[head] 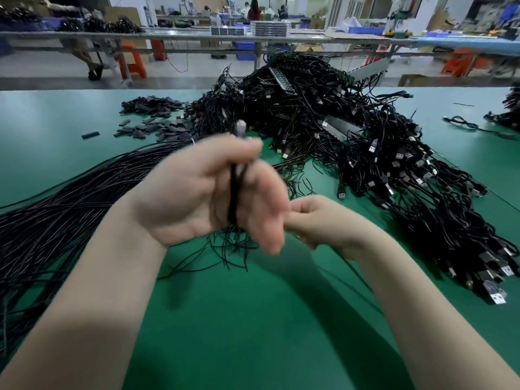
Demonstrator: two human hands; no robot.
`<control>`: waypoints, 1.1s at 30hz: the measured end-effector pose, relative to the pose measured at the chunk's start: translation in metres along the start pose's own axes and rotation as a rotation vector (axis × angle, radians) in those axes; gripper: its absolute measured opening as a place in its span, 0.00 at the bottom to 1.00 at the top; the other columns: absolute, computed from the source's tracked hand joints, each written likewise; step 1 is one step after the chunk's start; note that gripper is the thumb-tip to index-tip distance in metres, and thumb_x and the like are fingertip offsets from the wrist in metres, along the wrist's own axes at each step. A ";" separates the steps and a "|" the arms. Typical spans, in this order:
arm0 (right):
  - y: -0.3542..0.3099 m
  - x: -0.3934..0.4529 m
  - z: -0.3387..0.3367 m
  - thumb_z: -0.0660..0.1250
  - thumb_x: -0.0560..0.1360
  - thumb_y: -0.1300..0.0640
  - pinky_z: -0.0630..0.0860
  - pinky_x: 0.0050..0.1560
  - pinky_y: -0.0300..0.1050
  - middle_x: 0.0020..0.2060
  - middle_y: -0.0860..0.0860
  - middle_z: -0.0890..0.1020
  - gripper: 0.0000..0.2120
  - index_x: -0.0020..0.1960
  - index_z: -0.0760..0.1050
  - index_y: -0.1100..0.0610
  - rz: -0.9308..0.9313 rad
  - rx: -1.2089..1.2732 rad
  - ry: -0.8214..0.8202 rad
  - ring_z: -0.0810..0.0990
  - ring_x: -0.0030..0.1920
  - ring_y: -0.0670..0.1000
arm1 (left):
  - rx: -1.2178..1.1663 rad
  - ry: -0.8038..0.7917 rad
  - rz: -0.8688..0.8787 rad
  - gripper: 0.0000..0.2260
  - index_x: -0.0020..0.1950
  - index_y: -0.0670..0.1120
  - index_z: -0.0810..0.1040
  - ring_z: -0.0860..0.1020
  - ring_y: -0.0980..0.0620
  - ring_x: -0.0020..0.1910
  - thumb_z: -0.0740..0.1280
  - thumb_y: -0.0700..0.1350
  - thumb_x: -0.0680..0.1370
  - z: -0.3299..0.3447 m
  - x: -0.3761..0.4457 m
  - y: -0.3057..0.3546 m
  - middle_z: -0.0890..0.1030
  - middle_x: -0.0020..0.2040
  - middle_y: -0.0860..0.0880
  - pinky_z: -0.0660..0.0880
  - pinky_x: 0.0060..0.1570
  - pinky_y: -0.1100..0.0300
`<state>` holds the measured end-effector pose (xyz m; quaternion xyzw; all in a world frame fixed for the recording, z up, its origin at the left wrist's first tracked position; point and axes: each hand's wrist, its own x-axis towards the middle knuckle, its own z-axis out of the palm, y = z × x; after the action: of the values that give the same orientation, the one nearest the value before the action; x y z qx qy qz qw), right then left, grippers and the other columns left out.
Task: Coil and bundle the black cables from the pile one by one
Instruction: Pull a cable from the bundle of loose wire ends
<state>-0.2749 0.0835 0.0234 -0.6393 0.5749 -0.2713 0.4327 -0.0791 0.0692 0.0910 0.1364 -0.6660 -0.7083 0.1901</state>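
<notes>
Head view: left hand fingers clamp a folded black cable; right hand fingers pinch its strand above the green desk.

Both hands raised, forearms converging

Left hand upright, palm facing right, fingers curled; right hand lower, fingers pinched, touching left fingertips.

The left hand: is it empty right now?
No, the left hand is raised above the green table with its fingers curled round a black cable whose plug end sticks up above them.
</notes>
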 end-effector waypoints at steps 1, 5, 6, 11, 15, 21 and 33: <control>-0.001 -0.001 -0.008 0.72 0.65 0.34 0.61 0.29 0.41 0.25 0.46 0.65 0.24 0.30 0.67 0.51 -0.010 0.034 0.087 0.62 0.27 0.48 | 0.154 -0.061 -0.112 0.24 0.41 0.44 0.86 0.84 0.45 0.38 0.53 0.55 0.78 0.001 0.001 -0.001 0.85 0.37 0.44 0.80 0.46 0.51; -0.018 -0.013 -0.033 0.63 0.78 0.44 0.57 0.28 0.39 0.24 0.44 0.64 0.19 0.34 0.79 0.52 -0.134 0.373 0.147 0.59 0.24 0.46 | 0.644 0.063 -0.363 0.24 0.57 0.48 0.82 0.83 0.52 0.52 0.49 0.56 0.85 0.008 0.014 -0.010 0.85 0.54 0.48 0.75 0.62 0.54; -0.025 -0.018 -0.034 0.62 0.80 0.46 0.57 0.28 0.38 0.25 0.45 0.65 0.17 0.38 0.82 0.51 -0.187 0.418 0.127 0.59 0.25 0.45 | 0.690 0.176 -0.330 0.24 0.61 0.49 0.80 0.81 0.56 0.55 0.47 0.56 0.84 0.009 0.018 -0.014 0.83 0.58 0.51 0.73 0.64 0.56; -0.044 -0.030 -0.016 0.58 0.80 0.55 0.67 0.29 0.35 0.28 0.47 0.72 0.11 0.49 0.80 0.53 -0.358 0.533 -0.163 0.68 0.27 0.46 | 0.081 0.604 0.096 0.27 0.63 0.46 0.77 0.81 0.55 0.58 0.43 0.58 0.84 0.000 0.025 -0.021 0.83 0.58 0.50 0.75 0.61 0.58; -0.032 -0.018 0.011 0.57 0.82 0.53 0.70 0.30 0.36 0.28 0.48 0.74 0.12 0.49 0.79 0.53 -0.258 0.415 -0.389 0.70 0.27 0.48 | -0.244 0.465 0.285 0.30 0.60 0.44 0.79 0.81 0.51 0.59 0.41 0.57 0.84 -0.006 0.019 -0.012 0.84 0.57 0.47 0.78 0.56 0.59; -0.009 -0.004 0.002 0.68 0.72 0.39 0.55 0.29 0.41 0.24 0.45 0.64 0.20 0.30 0.69 0.52 -0.060 0.201 -0.107 0.58 0.26 0.47 | -0.115 -0.040 0.098 0.22 0.45 0.45 0.85 0.84 0.48 0.42 0.54 0.54 0.81 -0.013 0.002 -0.007 0.86 0.41 0.46 0.79 0.46 0.60; -0.056 -0.039 -0.017 0.61 0.81 0.61 0.68 0.27 0.33 0.32 0.48 0.79 0.09 0.49 0.79 0.55 -0.320 0.320 0.135 0.70 0.26 0.46 | 0.323 0.435 -0.035 0.23 0.45 0.55 0.86 0.83 0.61 0.47 0.52 0.60 0.82 -0.008 0.023 -0.032 0.86 0.45 0.56 0.75 0.61 0.58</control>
<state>-0.2686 0.1148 0.0857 -0.6260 0.4435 -0.4662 0.4406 -0.0987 0.0527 0.0603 0.3256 -0.7115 -0.5500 0.2920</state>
